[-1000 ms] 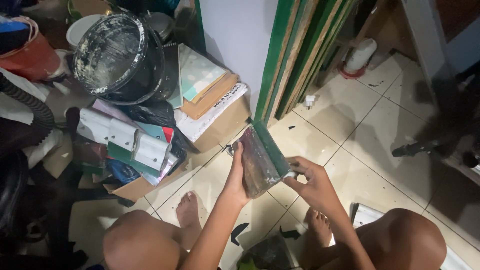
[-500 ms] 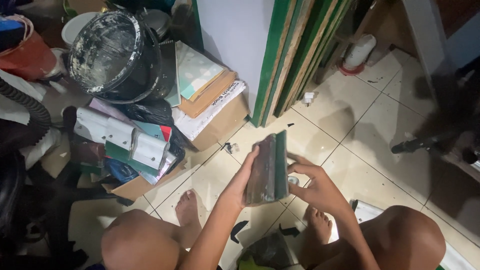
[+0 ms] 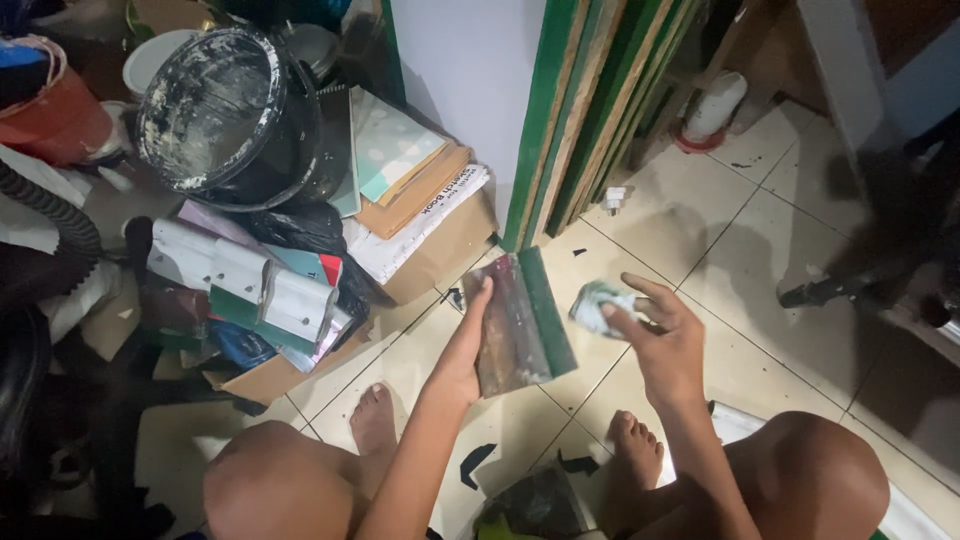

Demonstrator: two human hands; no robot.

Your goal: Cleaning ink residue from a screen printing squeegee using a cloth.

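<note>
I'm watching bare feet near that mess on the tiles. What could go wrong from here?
1. The left hand grips the flat green-edged stained panel by one side only; it might slip onto the bare feet below.
2. The paint-crusted black bucket sits tilted atop the stack of books and cardboard boxes; a nudge could topple it.
3. The crumpled wad pinched in the right hand may drop bits.

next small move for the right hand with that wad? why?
Probably bring the right hand leftward so the crumpled wad meets the flat green-edged board. The left hand holds the board face up over the tiled floor, its surface looks smeared, and the wad sits just apart from its green edge.
</note>
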